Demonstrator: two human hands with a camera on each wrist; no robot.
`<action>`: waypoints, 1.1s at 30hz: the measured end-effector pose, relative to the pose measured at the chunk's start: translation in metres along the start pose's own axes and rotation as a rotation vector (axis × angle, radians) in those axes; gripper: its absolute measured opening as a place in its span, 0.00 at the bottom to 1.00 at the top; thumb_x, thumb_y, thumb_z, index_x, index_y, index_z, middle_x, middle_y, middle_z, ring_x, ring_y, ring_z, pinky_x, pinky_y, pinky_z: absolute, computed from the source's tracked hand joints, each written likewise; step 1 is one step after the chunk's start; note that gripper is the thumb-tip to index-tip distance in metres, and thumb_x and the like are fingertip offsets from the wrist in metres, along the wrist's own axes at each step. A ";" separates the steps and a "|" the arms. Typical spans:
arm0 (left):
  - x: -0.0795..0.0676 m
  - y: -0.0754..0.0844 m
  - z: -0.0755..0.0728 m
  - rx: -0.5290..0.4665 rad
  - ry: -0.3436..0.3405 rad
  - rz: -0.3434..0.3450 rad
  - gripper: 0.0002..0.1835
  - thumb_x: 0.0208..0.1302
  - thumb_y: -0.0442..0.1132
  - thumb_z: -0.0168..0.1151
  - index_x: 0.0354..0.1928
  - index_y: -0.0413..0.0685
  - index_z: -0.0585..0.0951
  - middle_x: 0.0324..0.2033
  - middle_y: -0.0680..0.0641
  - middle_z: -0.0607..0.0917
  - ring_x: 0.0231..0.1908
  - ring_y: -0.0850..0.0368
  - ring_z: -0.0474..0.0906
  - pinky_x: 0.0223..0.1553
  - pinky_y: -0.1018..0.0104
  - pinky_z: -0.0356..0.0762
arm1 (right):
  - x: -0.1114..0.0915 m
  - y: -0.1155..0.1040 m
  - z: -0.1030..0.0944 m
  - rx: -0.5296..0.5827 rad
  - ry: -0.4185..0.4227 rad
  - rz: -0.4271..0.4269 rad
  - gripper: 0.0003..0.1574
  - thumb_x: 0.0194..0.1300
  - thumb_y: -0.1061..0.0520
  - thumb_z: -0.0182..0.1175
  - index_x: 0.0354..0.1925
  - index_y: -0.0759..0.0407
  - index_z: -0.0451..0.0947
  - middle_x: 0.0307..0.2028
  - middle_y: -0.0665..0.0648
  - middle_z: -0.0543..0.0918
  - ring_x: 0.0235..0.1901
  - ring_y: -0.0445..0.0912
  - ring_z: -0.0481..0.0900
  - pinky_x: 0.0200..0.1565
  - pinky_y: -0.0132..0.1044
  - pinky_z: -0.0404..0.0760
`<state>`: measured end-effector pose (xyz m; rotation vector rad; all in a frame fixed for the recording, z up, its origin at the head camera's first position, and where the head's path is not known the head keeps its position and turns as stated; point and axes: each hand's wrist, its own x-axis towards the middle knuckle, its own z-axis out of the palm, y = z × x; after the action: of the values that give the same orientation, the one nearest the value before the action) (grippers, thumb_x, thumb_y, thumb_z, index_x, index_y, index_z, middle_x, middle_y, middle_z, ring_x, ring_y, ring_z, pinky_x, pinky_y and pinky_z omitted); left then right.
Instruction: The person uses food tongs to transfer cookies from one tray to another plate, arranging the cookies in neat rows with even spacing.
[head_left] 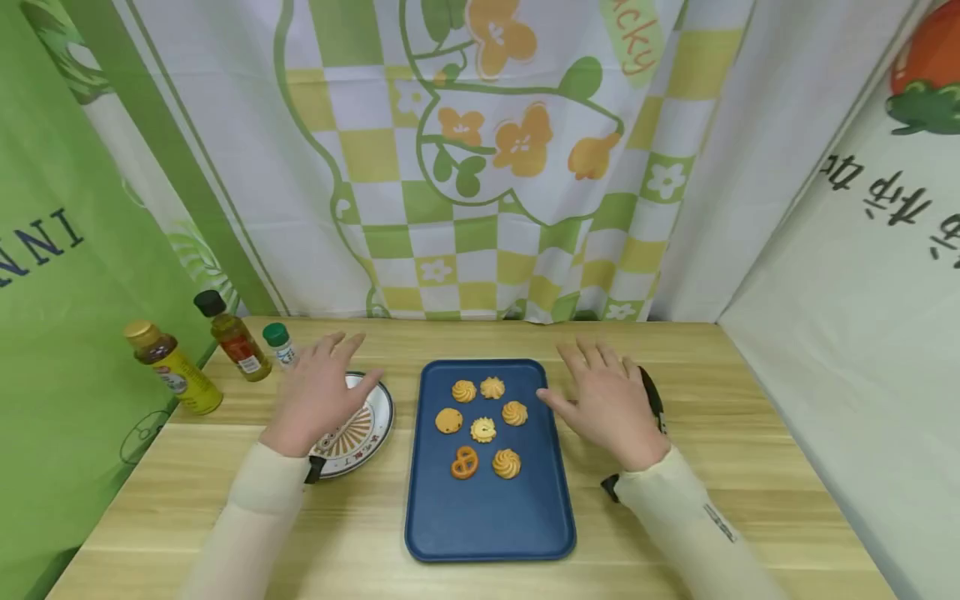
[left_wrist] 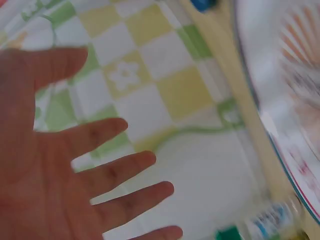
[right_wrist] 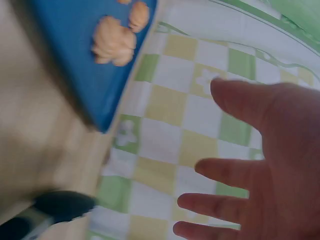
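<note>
My left hand (head_left: 318, 396), fingers spread and holding nothing, is raised over a white patterned plate (head_left: 378, 425) and hides part of it. To the right of the blue tray (head_left: 491, 521) my right hand (head_left: 607, 404) hovers with its fingers stretched out, its thumb near the tray's edge. On the tray lie several swirled cookies (head_left: 506, 463), a round flat cookie (head_left: 448, 421) and a small pretzel (head_left: 464, 462). Beyond the right hand shows a black-ended utensil (head_left: 651, 396) with a grey metal part (right_wrist: 37, 220), mostly hidden in the head view.
A yellow-labelled bottle (head_left: 180, 375), an oil bottle (head_left: 234, 337) and a green-capped shaker (head_left: 279, 343) stand at the back left of the wooden table (head_left: 750, 492). A checked curtain (head_left: 480, 250) hangs along the back edge, with cloth walls on both sides.
</note>
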<state>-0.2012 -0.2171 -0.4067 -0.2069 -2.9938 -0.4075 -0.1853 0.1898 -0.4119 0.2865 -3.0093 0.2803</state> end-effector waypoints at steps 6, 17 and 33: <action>-0.014 -0.059 -0.004 -0.110 0.029 -0.121 0.34 0.86 0.53 0.57 0.78 0.34 0.75 0.72 0.22 0.78 0.69 0.19 0.76 0.65 0.20 0.80 | -0.019 0.034 0.010 0.078 0.028 0.079 0.52 0.80 0.31 0.64 0.81 0.67 0.71 0.75 0.75 0.77 0.76 0.75 0.70 0.74 0.80 0.68; -0.036 -0.139 0.007 -0.239 -0.170 -0.316 0.32 0.86 0.49 0.55 0.75 0.27 0.75 0.60 0.24 0.85 0.51 0.31 0.86 0.45 0.42 0.89 | -0.072 0.095 0.034 0.064 -0.046 0.295 0.82 0.69 0.12 0.59 0.79 0.85 0.60 0.71 0.92 0.67 0.66 0.85 0.68 0.61 0.78 0.79; -0.034 -0.149 0.019 -0.568 -0.316 -0.316 0.28 0.85 0.33 0.58 0.77 0.21 0.68 0.46 0.32 0.88 0.36 0.54 0.86 0.36 0.61 0.96 | -0.072 0.092 0.032 0.094 -0.222 0.327 0.78 0.72 0.19 0.63 0.73 0.92 0.61 0.68 0.96 0.67 0.57 0.86 0.80 0.53 0.75 0.89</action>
<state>-0.1921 -0.3576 -0.4680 0.1813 -3.1276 -1.3759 -0.1354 0.2851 -0.4680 -0.1836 -3.2598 0.4457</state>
